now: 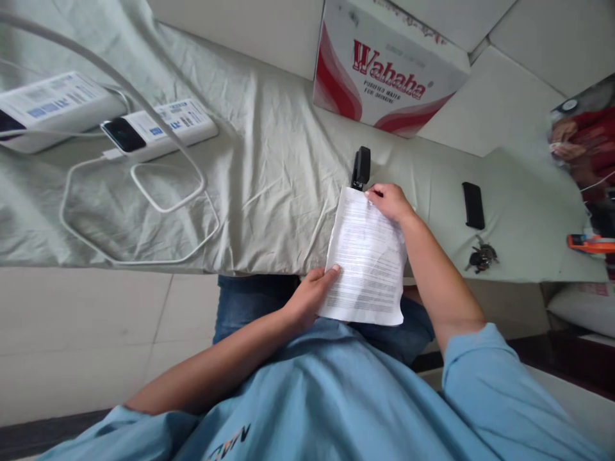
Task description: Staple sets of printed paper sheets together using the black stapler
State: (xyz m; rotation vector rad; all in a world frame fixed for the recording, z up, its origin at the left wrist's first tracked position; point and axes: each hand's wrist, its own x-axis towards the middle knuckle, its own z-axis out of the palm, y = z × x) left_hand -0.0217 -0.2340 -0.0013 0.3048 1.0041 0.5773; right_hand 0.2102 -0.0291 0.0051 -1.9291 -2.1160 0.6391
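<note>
As the left hand pinches the lower left side of the printed paper, the right hand grips its top edge beside the black stapler; overhanging the cloth-covered table, it could skew if either pinch loosened.
</note>
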